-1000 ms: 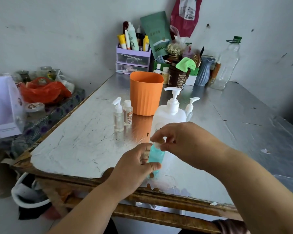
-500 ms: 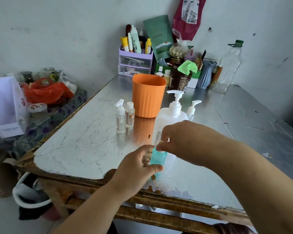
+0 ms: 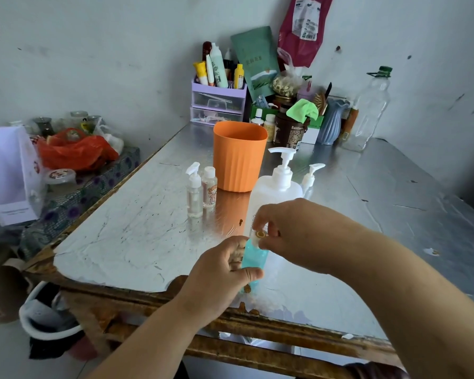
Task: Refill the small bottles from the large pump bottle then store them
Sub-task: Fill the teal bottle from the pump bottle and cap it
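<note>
Small teal bottle (image 3: 253, 258) is just in front of the large pump bottle (image 3: 277, 187). I've got the left hand (image 3: 219, 272) wrapped round its body and the right hand (image 3: 293, 231) pinching the cap (image 3: 260, 235) with thumb and fingertips. So I reckon this is the cap-twisting step, though on or off, can't tell tbh. Next move wants an upright bottle and a steady twist. Two small bottles (image 3: 195, 192) wait left of the pump bottle, with the orange cup (image 3: 240, 157) just behind them.
</note>
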{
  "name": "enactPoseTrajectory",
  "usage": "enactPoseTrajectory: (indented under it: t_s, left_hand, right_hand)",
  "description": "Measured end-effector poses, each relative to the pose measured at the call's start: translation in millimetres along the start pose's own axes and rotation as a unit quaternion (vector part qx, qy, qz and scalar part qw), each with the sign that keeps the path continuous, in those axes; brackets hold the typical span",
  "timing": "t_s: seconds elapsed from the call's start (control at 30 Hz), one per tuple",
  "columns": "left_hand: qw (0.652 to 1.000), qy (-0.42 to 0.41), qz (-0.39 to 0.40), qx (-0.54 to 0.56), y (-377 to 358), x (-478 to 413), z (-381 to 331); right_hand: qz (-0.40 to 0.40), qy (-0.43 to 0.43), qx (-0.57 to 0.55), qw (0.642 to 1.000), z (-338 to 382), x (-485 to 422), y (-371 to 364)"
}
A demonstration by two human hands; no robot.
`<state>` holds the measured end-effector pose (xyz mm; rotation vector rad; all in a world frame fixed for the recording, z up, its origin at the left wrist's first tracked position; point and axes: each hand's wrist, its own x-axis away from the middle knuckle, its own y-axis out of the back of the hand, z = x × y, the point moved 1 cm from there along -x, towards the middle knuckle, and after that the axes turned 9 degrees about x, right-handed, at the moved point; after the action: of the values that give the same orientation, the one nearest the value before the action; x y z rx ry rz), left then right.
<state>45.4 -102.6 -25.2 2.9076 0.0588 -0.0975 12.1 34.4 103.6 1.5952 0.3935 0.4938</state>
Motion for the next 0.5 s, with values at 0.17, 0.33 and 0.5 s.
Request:
enactPoseTrajectory:
  t_s: [0.17,0.33,0.5]
  left_hand:
    - [1.0,0.0,-0.005,-0.01,0.4,0.7,-1.9]
    - [1.0,0.002,-0.005,-0.01,0.0,1.1,-2.4]
    - [1.0,0.001,-0.007,-0.014,0.7,0.8,-3.4]
  right_hand:
    - [-0.007,-0.031,0.012,0.999,-0.7,-1.9,-1.3]
    - [-0.002,-0.018,0.019,1.0,0.9,-1.8,-4.1]
    - [-0.013,-0.013,-0.038,0.999,-0.4,-0.2,-8.3]
